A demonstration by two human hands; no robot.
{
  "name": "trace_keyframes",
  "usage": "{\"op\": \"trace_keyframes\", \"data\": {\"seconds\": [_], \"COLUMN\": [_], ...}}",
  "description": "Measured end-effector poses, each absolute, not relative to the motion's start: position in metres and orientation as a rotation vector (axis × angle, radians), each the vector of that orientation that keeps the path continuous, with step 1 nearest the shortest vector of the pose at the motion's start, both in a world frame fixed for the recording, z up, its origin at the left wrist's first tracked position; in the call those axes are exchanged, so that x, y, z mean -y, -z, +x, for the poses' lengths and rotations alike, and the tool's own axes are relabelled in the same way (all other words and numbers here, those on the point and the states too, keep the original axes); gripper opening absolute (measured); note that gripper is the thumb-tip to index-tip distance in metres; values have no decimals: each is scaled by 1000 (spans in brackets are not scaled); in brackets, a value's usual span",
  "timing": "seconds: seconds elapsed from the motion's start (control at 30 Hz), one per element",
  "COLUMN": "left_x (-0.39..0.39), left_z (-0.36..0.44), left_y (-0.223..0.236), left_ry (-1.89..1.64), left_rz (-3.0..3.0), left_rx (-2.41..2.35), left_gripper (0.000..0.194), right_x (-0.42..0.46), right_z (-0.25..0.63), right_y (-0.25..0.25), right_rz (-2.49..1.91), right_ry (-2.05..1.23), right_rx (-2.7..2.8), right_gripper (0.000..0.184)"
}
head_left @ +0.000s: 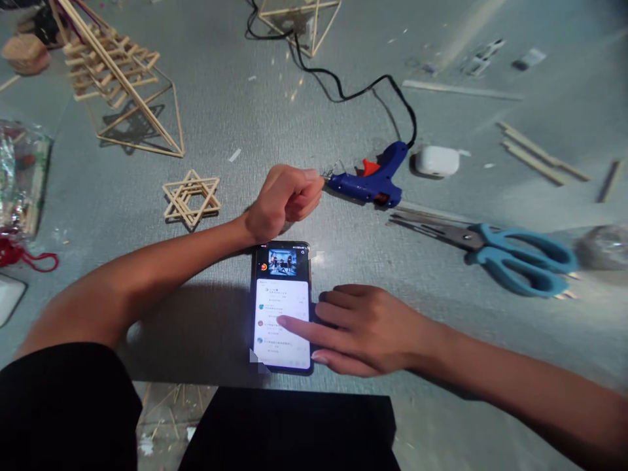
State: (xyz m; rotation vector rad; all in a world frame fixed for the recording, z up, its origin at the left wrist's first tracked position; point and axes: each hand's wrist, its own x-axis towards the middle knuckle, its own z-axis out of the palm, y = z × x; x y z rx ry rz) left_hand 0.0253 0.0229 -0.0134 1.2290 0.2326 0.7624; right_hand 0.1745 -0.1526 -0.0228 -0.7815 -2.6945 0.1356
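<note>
My right hand (370,330) reaches in from the right, its index finger stretched out onto the lit screen of a smartphone (283,350). Its other fingers are loosely bent, and it holds nothing. The phone lies flat on the table and shows a picture above a list of text lines. Just beyond the phone's top edge my left hand (287,199) rests as a closed fist, with nothing showing out of it. Close to its knuckles is the nozzle of a blue glue gun (360,186) with a red trigger, lying on its side.
Blue-handled scissors (520,255) and a white earphone case (437,161) lie to the right, near loose wooden sticks (540,154). A stick star (191,199) and a larger stick frame (132,98) stand left. The black cord (338,85) runs backward past another stick frame (314,33).
</note>
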Motion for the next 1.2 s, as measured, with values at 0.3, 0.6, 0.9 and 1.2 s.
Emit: {"op": "trace_keyframes", "data": {"seconds": [0.3,0.6,0.9,1.2], "left_x": [-23,-24,-24,-24], "left_z": [27,26,25,26], "left_y": [12,10,3,4], "left_ry": [-776,-786,-715,-720], "left_rz": [1229,1229,1180,1240], "left_rx": [-205,-175,-161,-205], "left_gripper": [58,59,60,55], "right_x": [150,149,149,147], "right_z": [171,176,180,178], "right_y": [18,15,16,11], "right_rz": [-804,-809,-708,-900], "right_ry": [-146,-129,-172,-127], "right_rx": [2727,2560,2563,2510], "right_gripper": [50,44,42,36]}}
